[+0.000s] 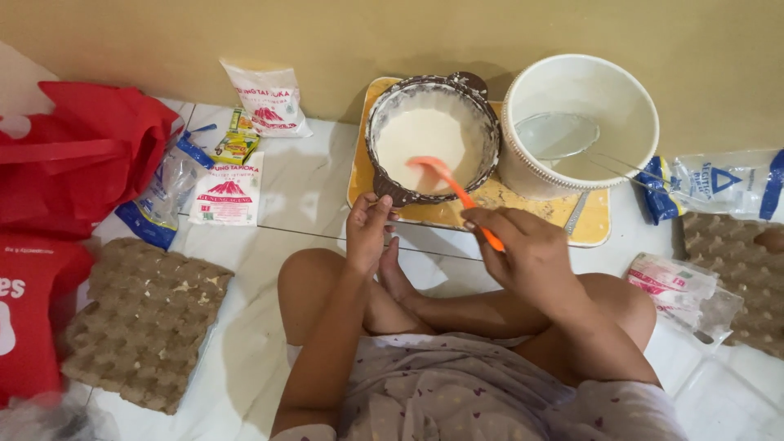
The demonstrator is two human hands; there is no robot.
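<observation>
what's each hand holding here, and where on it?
Right hand grips the orange spatula by its handle end. Left hand holds the near rim of the batter bowl.

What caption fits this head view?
Right hand stirs pale batter with an orange spatula; left hand steadies the bowl.

The round metal bowl [433, 139] was brown outside, smeared pale, and held cream-white batter. The plastic spatula [447, 181] was orange. The flat tray [523, 214] beneath was yellow, the big plastic bucket [581, 124] white. The cloth bag [86, 151] was red, the cardboard egg tray [145, 318] grey-brown, the tiled floor [302, 184] white.
</observation>
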